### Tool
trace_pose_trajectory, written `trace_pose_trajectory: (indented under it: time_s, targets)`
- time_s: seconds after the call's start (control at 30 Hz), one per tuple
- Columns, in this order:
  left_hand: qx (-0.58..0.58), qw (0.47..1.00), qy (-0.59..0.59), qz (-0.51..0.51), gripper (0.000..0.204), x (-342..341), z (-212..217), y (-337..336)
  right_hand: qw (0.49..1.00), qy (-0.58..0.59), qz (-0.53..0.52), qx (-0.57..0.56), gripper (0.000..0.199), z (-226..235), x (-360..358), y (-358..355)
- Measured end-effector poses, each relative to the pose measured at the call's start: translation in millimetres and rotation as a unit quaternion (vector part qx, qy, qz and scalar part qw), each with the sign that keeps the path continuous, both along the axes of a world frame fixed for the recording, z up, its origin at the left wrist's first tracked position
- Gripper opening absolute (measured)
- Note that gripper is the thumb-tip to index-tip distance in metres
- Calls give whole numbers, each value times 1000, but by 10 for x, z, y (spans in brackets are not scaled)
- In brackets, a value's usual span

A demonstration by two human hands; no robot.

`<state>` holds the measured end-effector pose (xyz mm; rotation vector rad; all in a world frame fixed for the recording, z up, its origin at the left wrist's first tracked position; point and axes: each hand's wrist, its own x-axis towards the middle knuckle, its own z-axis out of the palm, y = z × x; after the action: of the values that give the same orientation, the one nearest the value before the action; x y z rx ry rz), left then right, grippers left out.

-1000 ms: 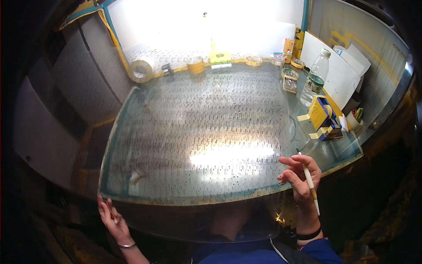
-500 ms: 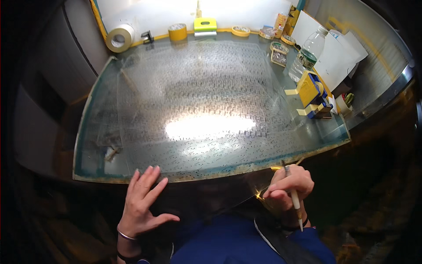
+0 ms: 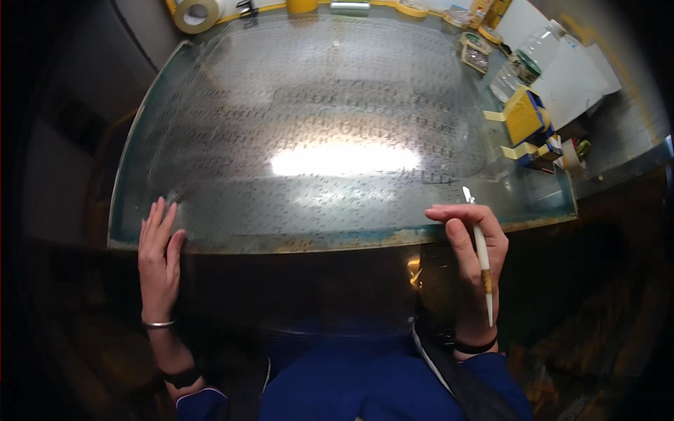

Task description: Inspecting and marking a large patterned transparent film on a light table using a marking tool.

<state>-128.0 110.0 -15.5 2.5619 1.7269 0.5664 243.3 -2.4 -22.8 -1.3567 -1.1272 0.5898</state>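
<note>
My left hand (image 3: 159, 263) rests on the front left edge of a glass-topped table (image 3: 126, 175), its fingers stretched out flat and nothing in them. Over the glass lies a large see-through film (image 3: 309, 116) covered with rows of small dark marks. At the front right edge, my right hand (image 3: 472, 242) has its thumb and fingers around a slim white craft knife (image 3: 482, 245). The knife's slanted blade tip points away from me, over the glass. Its tapered tail, below a yellow-brown wrapped band, points back toward my wrist.
Tape rolls (image 3: 196, 14) line the far edge. At the right stand a clear bottle (image 3: 526, 63), a yellow-and-blue tape dispenser (image 3: 526, 119) with strips sticking out, and a small case (image 3: 475, 55). White papers (image 3: 572, 84) lean beyond them. A bright lamp reflection crosses the film.
My left hand has shifted left along the front edge. My right hand has risen to the glass edge, still holding the craft knife. The view has tilted down, so the table sits higher.
</note>
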Motion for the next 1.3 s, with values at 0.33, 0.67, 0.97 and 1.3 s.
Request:
trace_pose_trajectory:
  time_s: [0.33, 0.67, 0.97, 1.3]
  targets:
    - [-102, 930, -220, -278, 17, 278, 254, -533, 952, -295, 62, 56, 26, -122, -52, 247]
    - [-594, 727, -284, -194, 25, 68, -287, -769, 984, -132, 75, 92, 33, 2, -178, 297]
    - [-585, 656, -460, -128, 33, 175, -391, -799, 977, 12, 174, -119, 17, 112, -220, 618]
    - [-530, 666, -514, -103, 23, 202, -364, -805, 979, 21, 172, -102, 13, 45, -258, 692]
